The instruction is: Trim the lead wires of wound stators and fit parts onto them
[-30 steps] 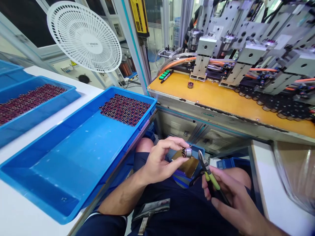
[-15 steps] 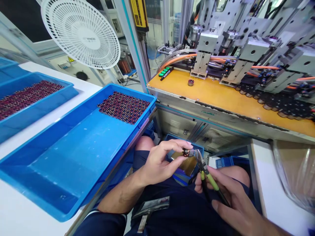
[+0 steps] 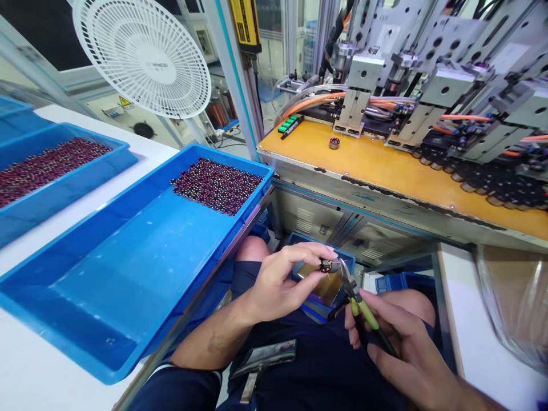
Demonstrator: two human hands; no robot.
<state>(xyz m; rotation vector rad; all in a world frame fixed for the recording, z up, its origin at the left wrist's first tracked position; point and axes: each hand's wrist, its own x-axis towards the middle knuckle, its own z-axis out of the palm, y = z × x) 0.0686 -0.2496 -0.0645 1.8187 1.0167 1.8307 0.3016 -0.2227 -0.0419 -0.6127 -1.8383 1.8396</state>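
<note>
Wound part (image 3: 328, 266) being pinched by left hand (image 3: 280, 281); pliers (image 3: 351, 289) being gripped by right hand (image 3: 400, 328), tips beside part. Work seemingly being done, unfinished; similar-looking pieces (image 3: 217, 186) being held in blue tray (image 3: 128, 262).

We see blue trays (image 3: 141, 240) on the white table (image 3: 25, 354), and a black pen (image 3: 291, 128), round part (image 3: 334, 144) and dark-topped parts (image 3: 492, 180) on the yellow benchtop (image 3: 381, 162).

A white fan (image 3: 159, 68) stands beyond the white surface (image 3: 154, 157), near a yellow warning triangle (image 3: 124, 102). On the orange surface (image 3: 381, 165), a black marker (image 3: 293, 128) lies beside green pieces (image 3: 287, 124); orange hoses (image 3: 317, 100) run behind metal machine blocks (image 3: 366, 72). Clear plastic (image 3: 492, 297) wraps something brown at far right.
</note>
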